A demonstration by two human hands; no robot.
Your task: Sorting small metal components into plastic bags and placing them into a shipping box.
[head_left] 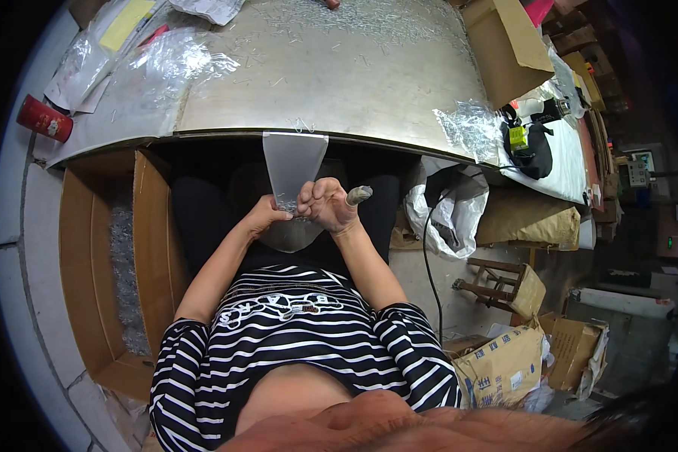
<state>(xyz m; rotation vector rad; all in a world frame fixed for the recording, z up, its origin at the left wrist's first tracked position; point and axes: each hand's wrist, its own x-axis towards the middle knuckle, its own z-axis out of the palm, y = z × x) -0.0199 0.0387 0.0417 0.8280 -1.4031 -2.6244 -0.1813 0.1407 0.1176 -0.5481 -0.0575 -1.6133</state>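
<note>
A translucent white plastic sheet (295,160), wide at the top and narrower below, slopes from the table's front edge down to my hands. My left hand (264,217) is closed at its lower left edge, thumb on top and fingers partly hidden. Small clear pieces (287,210) gather at the sheet's lower end, too tiny to make out well. My right hand (327,203) is turned palm up beside the sheet, fingers loosely bent and thumb stretched out under a grey wrapping (359,196). Below both hands, a translucent rounded container (290,236) rests at my lap.
Many small clear pieces (369,30) lie scattered over the metal tabletop (309,94). An open cardboard box (147,248) with clear pieces stands at my left. To the right are a white bag (459,226), a black cable (428,264) and a wooden stool (505,286). A red can (44,119) sits far left.
</note>
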